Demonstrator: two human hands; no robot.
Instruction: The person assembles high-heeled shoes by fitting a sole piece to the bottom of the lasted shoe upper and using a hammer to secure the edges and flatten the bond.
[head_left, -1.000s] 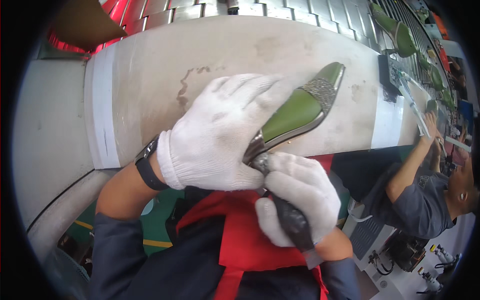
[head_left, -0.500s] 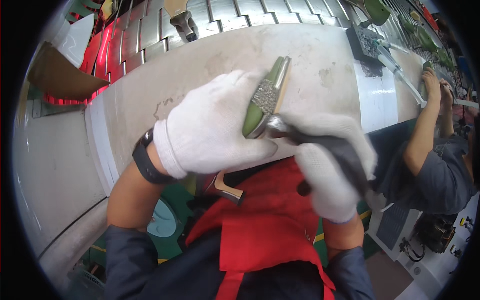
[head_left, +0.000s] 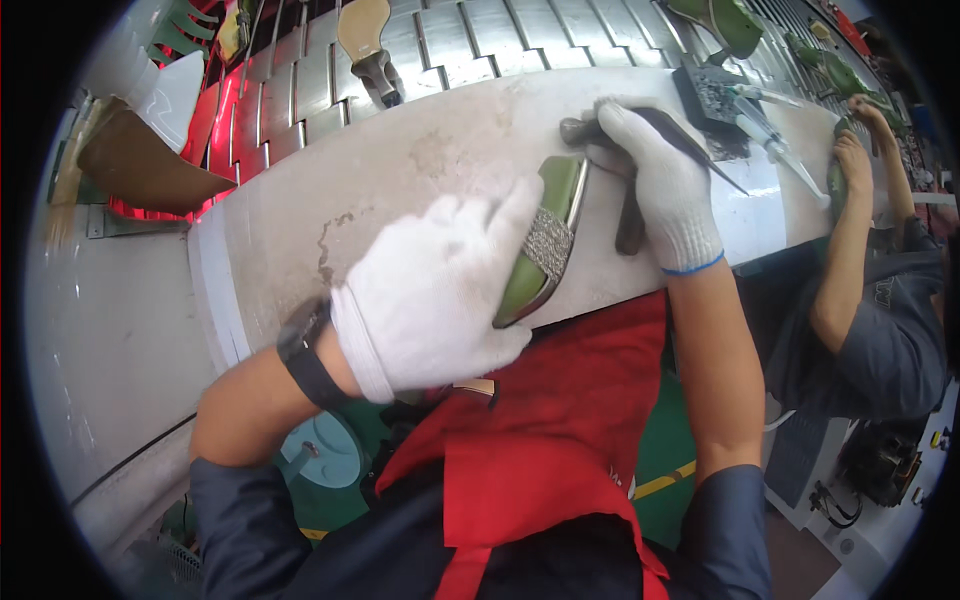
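My left hand (head_left: pixel 440 290), in a white knit glove, is wrapped round a green shoe (head_left: pixel 523 287) with a glittery silver band across it. The shoe lies tilted at the near edge of the worktable, its far end pointing away from me. A tan piece with a dark tip (head_left: pixel 480 386) shows below my left hand; whether it is this shoe's heel I cannot tell. My gloved right hand (head_left: pixel 650 165) grips dark pincers (head_left: pixel 632 222) with a hammer-like head, above the table to the right of the shoe and apart from it. Their jaws are partly hidden by my fingers.
The pale worktable (head_left: pixel 420 160) borders a slatted metal conveyor (head_left: pixel 450 40) carrying another shoe (head_left: pixel 364 35). A black box (head_left: pixel 705 100) and syringes (head_left: pixel 770 140) stand at the back right. A co-worker's arms (head_left: pixel 850 200) reach in at the right. A brown curved sheet (head_left: pixel 140 165) stands at far left.
My right hand has lifted the pincers off the shoe and moved them away from me. My left hand and the shoe have shifted slightly toward me, and the shoe has turned a little.
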